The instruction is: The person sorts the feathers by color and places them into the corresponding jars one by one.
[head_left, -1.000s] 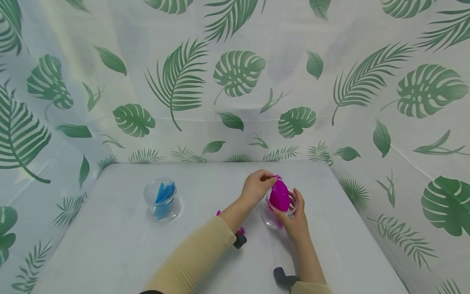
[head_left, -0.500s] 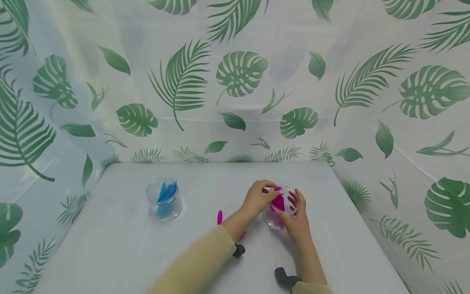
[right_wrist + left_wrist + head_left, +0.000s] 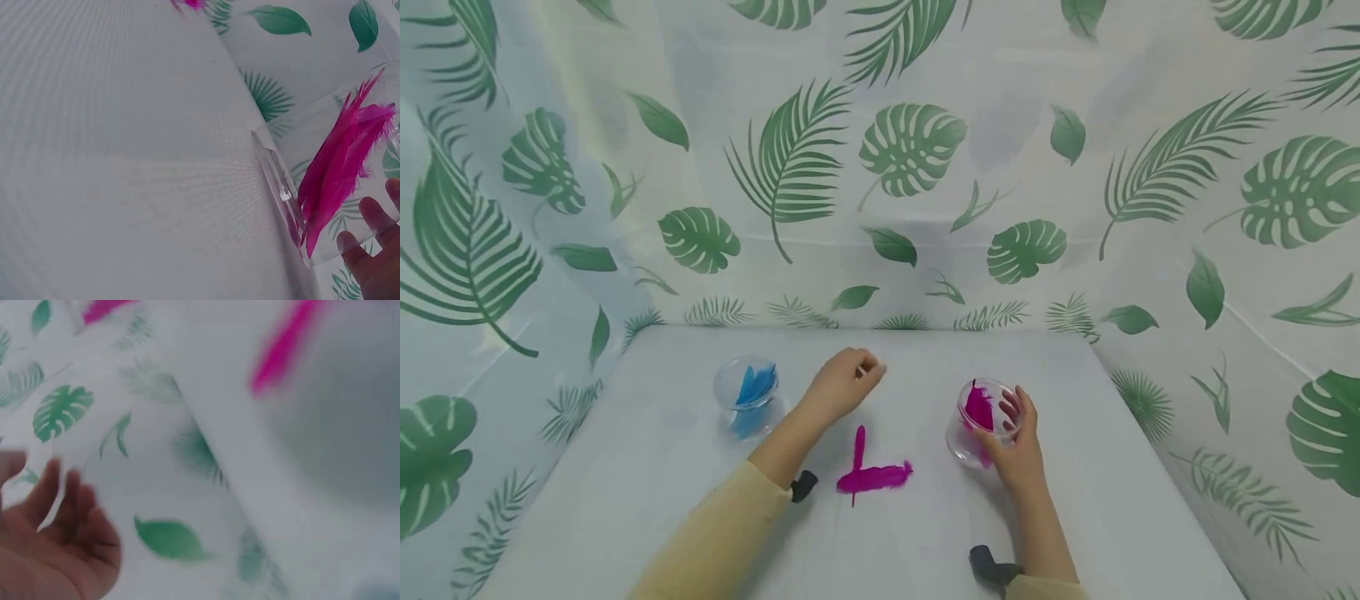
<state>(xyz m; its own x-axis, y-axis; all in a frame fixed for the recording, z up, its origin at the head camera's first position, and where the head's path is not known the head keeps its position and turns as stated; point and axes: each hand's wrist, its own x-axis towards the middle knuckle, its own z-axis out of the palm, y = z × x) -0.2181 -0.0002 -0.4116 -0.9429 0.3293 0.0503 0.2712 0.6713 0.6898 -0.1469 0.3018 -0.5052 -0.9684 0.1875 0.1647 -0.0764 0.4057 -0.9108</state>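
My right hand [image 3: 1021, 454] grips a clear plastic cup [image 3: 958, 440] from its right side, thumb in front and fingers behind. Magenta feathers [image 3: 979, 407] stand inside it; in the right wrist view the feathers [image 3: 340, 169] lean against the transparent wall. Away from the cup, my left hand [image 3: 841, 385] hovers over the middle of the table, holding nothing. Its fingers bend loosely in the left wrist view, where the hand [image 3: 59, 550] is slightly blurred. Two more magenta feathers lie crossed on the table: a horizontal feather [image 3: 880, 477] over an upright feather [image 3: 859, 446].
On the left stands a second clear cup [image 3: 727, 385] with blue feathers [image 3: 756, 387] in it, just beyond my left forearm. The white table [image 3: 917, 550] ends at a leaf-printed curtain [image 3: 820, 275] at the back and sides.
My left hand has lowered a magenta feather into the right cup, let it go and moved left. The crossed feathers on the table have come into sight. My right hand still holds the cup.
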